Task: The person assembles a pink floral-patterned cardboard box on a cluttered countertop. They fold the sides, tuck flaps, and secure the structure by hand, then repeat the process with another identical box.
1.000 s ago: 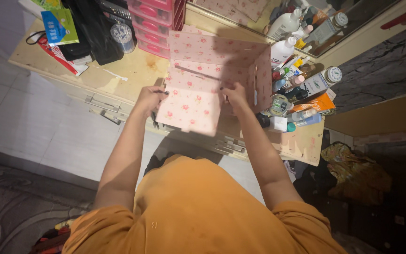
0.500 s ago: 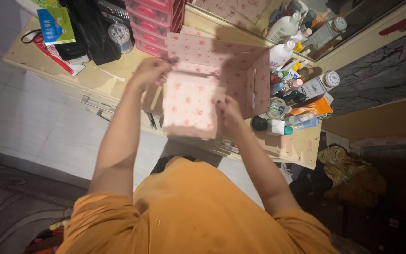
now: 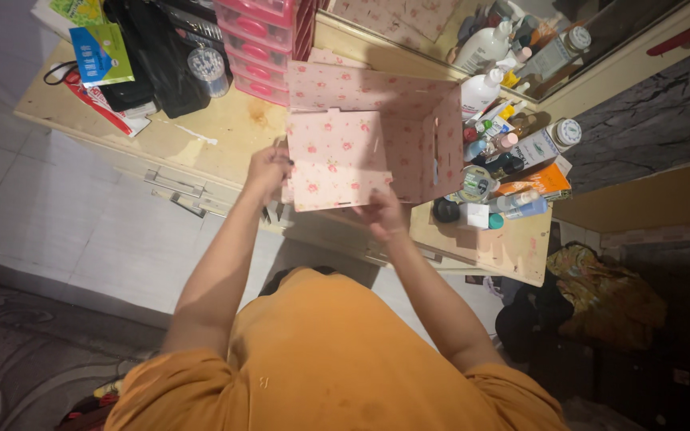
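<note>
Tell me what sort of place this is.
Probably a home dressing table or vanity corner. A wooden tabletop is crowded with lotion and cosmetic bottles, beside a pink plastic drawer unit. Both hands hold a pink floral box over it.

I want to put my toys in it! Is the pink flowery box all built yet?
Not quite. The back and right side of the pink flowery box already stand up on the wooden tabletop. The left hand and right hand are holding the front panel up in place. The left side looks open and there is no lid on.
</note>
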